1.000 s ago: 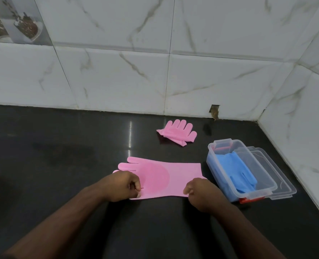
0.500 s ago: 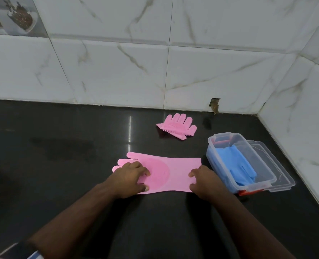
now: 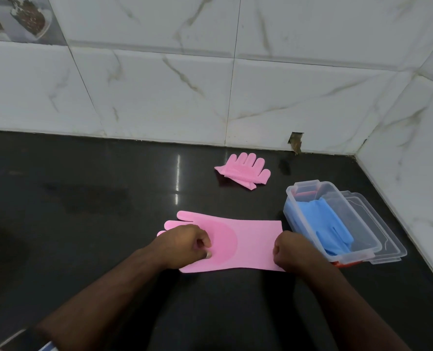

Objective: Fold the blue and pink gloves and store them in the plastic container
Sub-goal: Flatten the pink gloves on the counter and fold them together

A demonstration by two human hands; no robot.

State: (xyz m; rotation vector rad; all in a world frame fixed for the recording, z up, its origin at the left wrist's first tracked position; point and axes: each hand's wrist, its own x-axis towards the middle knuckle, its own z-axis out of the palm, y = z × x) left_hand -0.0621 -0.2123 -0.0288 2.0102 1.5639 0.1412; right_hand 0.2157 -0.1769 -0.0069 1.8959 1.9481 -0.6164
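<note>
A pink glove [image 3: 248, 241] lies flat on the black counter, fingers pointing left and cuff to the right. My left hand [image 3: 185, 245] rests on its finger end with curled fingers that pinch the glove there. My right hand [image 3: 290, 252] grips the cuff's near right corner. A second pink glove [image 3: 243, 171], folded, lies farther back near the wall. The clear plastic container [image 3: 301, 198] stands to the right with folded blue gloves [image 3: 329, 226] inside.
The container's clear lid [image 3: 380, 234] lies under and beside the container on its right. White marble-tiled walls meet in a corner at the back right. The black counter [image 3: 83, 198] stretches to the left.
My left hand's fingers went from lying spread on the glove to curled and pinching it. My right hand closed on the cuff corner. The glove stayed flat in place.
</note>
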